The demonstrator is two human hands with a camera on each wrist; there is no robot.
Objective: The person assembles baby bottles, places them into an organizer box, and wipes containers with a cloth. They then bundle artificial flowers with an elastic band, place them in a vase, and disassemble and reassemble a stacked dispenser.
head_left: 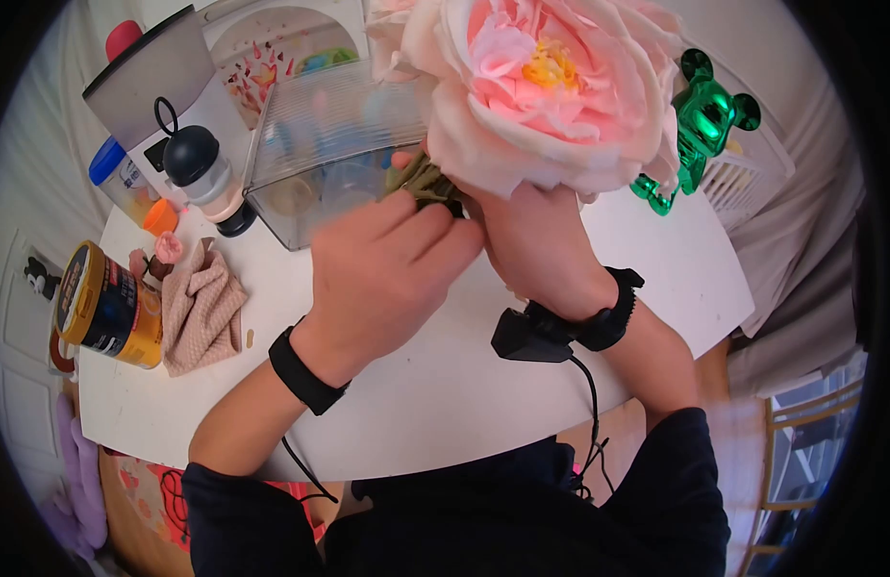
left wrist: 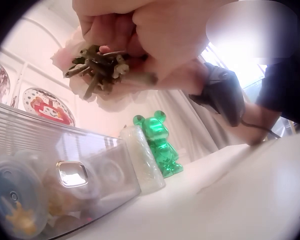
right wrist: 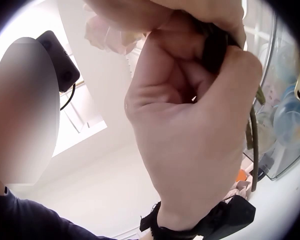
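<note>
A bunch of large pale pink flowers point(head_left: 560, 106) with yellow centres rises over the table, tilted toward the head camera. My right hand point(head_left: 541, 240) grips its green stems point(head_left: 426, 181) just below the blossoms. From the other side, my left hand point(head_left: 387, 274) curls its fingers round the same stems, close against the right hand. Cut stem ends point(left wrist: 97, 70) poke out of the grip in the left wrist view. Between the fingers in the right wrist view shows a dark strip point(right wrist: 215, 50), partly hidden by the left hand point(right wrist: 190, 145).
Behind the hands stands a clear lidded box point(head_left: 320, 163). A shiny green bear figure point(head_left: 704, 125) is at the right. On the left are a black-topped bottle point(head_left: 200, 168), an orange cup point(head_left: 160, 217), a crumpled pink cloth point(head_left: 202, 313) and a yellow-black tub point(head_left: 108, 308).
</note>
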